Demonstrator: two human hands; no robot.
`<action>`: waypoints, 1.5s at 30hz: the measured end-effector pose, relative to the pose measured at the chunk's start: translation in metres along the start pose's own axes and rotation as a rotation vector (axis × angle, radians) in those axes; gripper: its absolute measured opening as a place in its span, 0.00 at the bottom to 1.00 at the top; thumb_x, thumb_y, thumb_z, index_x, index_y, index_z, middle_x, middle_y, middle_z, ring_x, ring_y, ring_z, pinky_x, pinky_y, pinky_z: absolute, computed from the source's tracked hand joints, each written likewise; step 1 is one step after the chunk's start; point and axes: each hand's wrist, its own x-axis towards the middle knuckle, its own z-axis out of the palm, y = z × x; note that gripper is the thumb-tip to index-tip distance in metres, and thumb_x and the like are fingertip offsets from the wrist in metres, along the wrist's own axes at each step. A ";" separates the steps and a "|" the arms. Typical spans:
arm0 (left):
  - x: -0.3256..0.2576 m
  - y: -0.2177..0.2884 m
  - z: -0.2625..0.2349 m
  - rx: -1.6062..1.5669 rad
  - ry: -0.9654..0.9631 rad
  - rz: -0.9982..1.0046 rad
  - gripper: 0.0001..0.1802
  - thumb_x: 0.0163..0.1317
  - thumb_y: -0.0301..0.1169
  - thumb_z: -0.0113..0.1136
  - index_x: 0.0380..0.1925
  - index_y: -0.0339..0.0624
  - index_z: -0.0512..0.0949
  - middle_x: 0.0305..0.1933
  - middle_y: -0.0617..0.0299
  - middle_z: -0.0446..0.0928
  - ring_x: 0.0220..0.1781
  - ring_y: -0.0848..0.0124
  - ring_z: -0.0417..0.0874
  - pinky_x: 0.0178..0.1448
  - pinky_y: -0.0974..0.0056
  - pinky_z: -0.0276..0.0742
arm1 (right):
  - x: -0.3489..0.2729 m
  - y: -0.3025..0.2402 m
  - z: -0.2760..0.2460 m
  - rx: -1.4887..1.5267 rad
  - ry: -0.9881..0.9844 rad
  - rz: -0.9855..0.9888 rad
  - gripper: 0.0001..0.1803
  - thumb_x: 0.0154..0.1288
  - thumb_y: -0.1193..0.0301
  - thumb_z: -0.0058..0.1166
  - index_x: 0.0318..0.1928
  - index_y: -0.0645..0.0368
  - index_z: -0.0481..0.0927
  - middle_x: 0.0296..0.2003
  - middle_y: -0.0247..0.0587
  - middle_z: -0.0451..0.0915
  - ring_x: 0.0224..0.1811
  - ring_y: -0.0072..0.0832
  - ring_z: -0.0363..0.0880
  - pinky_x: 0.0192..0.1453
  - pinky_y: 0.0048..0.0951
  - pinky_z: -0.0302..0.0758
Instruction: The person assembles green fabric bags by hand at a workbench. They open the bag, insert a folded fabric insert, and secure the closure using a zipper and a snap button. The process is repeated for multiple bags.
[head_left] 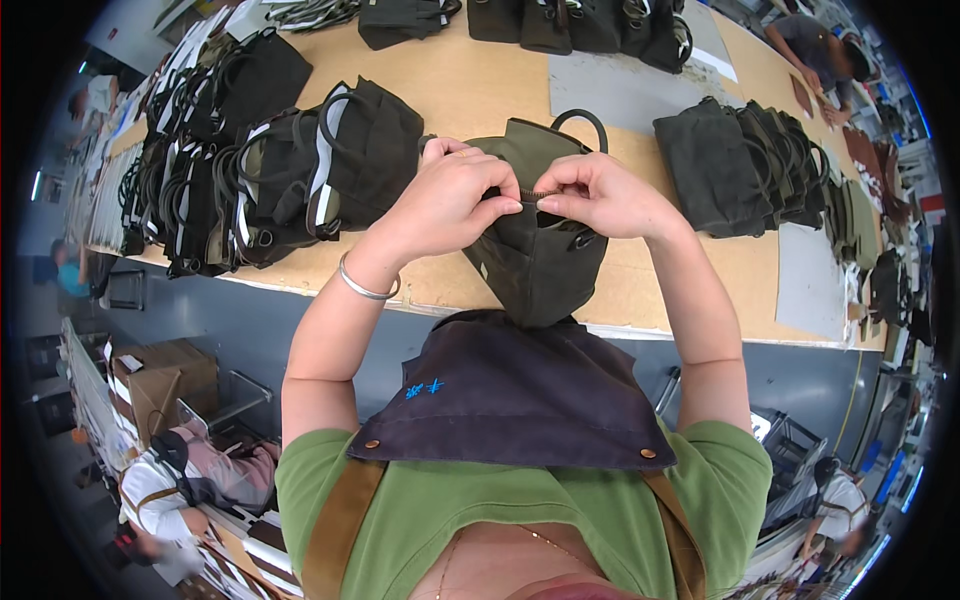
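A dark olive handbag (535, 262) stands at the table's near edge, right in front of me, its looped handle (588, 122) rising at the back. Across its top runs a zipper (532, 196). My left hand (455, 195) pinches the zipper edge from the left, thumb against forefinger. From the right, my right hand (600, 195) pinches the same edge a short way off, so a small stretch of zipper teeth shows between the fingertips. The far side of the bag is partly hidden behind my hands.
Many dark bags with white strips (250, 160) crowd the table's left. A stack of dark bags (735, 165) lies to the right, and more bags (580, 25) line the far side. The tan table (440, 285) has grey sheets on it. Other people work around the room.
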 end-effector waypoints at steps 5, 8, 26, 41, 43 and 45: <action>-0.001 0.001 0.002 0.014 0.029 -0.026 0.06 0.57 0.31 0.65 0.26 0.46 0.77 0.27 0.66 0.77 0.34 0.68 0.76 0.58 0.61 0.58 | 0.000 -0.003 0.001 0.011 0.003 -0.015 0.07 0.60 0.73 0.60 0.38 0.62 0.83 0.25 0.33 0.76 0.25 0.21 0.68 0.31 0.27 0.67; -0.001 0.001 0.004 0.020 0.038 -0.032 0.06 0.56 0.32 0.65 0.26 0.46 0.77 0.25 0.66 0.77 0.32 0.67 0.75 0.58 0.61 0.59 | 0.000 -0.002 0.002 0.011 0.005 -0.026 0.07 0.60 0.74 0.60 0.38 0.63 0.83 0.26 0.34 0.76 0.26 0.21 0.69 0.31 0.26 0.68; -0.010 0.002 0.001 -0.025 0.031 -0.016 0.05 0.57 0.29 0.64 0.27 0.46 0.75 0.29 0.69 0.76 0.37 0.71 0.76 0.62 0.59 0.54 | -0.002 -0.008 0.005 -0.016 0.043 -0.003 0.07 0.58 0.72 0.61 0.36 0.63 0.84 0.23 0.36 0.78 0.23 0.21 0.69 0.29 0.28 0.67; -0.006 0.006 0.006 0.030 0.055 -0.032 0.07 0.59 0.33 0.64 0.27 0.46 0.75 0.25 0.67 0.75 0.34 0.67 0.77 0.62 0.55 0.55 | -0.004 -0.022 0.001 -0.086 0.009 -0.009 0.07 0.56 0.74 0.60 0.35 0.63 0.84 0.24 0.37 0.78 0.23 0.23 0.70 0.29 0.28 0.67; -0.006 0.008 0.008 0.053 0.075 -0.039 0.07 0.59 0.33 0.64 0.27 0.46 0.76 0.24 0.66 0.75 0.34 0.66 0.78 0.61 0.54 0.56 | -0.004 -0.019 0.003 -0.069 0.011 -0.007 0.06 0.56 0.74 0.60 0.35 0.63 0.83 0.22 0.37 0.77 0.22 0.22 0.69 0.29 0.28 0.67; -0.006 0.013 0.010 0.091 0.095 -0.064 0.07 0.58 0.33 0.65 0.28 0.46 0.76 0.24 0.66 0.76 0.35 0.66 0.78 0.61 0.54 0.56 | -0.005 -0.017 0.004 -0.038 0.021 0.001 0.06 0.57 0.74 0.60 0.35 0.63 0.83 0.20 0.36 0.76 0.21 0.21 0.68 0.28 0.27 0.66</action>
